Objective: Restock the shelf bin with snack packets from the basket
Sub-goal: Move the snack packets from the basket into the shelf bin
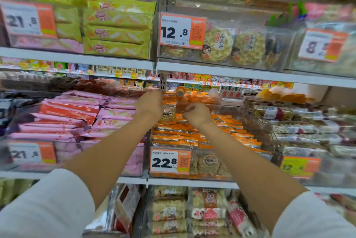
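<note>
We reach both bare forearms away from us, white sleeves (48,205) pushed up near the elbows, and our hands sit close together at the far middle. Our left hand (149,105) shows its back, fingers curled round a snack packet (167,114) at its right side. Our right hand (197,114) is curled just right of that packet; we cannot tell whether it pinches anything.

My sleeves (48,205) are white, the packets (192,137) clear with orange edges, neighbouring wrappers (77,114) pink, price tags (170,161) orange-and-white.
</note>
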Tool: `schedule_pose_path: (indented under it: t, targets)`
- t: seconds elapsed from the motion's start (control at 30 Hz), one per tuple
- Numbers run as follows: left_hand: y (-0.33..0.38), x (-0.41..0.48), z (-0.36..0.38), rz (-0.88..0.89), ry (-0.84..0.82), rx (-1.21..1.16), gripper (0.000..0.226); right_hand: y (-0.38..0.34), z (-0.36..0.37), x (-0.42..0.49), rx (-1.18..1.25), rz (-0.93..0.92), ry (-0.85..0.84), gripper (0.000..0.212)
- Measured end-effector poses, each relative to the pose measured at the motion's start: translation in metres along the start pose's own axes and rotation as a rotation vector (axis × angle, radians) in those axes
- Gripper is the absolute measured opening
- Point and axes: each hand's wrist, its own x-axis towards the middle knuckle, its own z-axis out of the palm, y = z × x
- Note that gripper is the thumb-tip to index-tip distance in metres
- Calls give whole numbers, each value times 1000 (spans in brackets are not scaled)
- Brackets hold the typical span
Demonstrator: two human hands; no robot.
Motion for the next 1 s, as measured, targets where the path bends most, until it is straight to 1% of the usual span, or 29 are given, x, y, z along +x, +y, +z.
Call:
schedule_pose_path:
  t: [0.07,0.23,0.3,0.37,0.47,0.57,0.67,0.73,0.8,0.83,0.9,1.0]
  targets:
    - [19,-22,-8,12,9,-80,11,3,-14,-19,0,-59,59,5]
    - [83,-86,-27,96,-84,-273,4,30,-55,-80,-119,-191,205,5]
    - [106,-114,-26,136,-138,-342,15,47,-69,-109,-159,-197,222,4]
    - [130,-144,-20,180,-199,-372,24,71,-81,-140,-181,-162,244,4]
    - [162,-194,0,221,-352,-376,33,122,-94,-193,-153,-39,245,6]
    - [189,-248,39,281,-612,-353,30,179,-104,-254,-140,134,165,7]
    - [216,-309,84,365,-863,-358,38,237,-107,-314,-150,272,89,6]
    - [230,-348,113,352,-984,-376,38,270,-106,-350,-160,342,61,5]
    - [242,-386,142,337,-1126,-378,33,302,-102,-382,-167,423,44,5]
    - [247,-405,157,333,-1183,-388,30,317,-99,-398,-155,463,44,6]
    - [255,-442,184,307,-1245,-385,23,347,-90,-428,-147,555,37,10]
    - [260,-497,226,317,-1351,-333,21,391,-75,-473,-135,682,13,13]
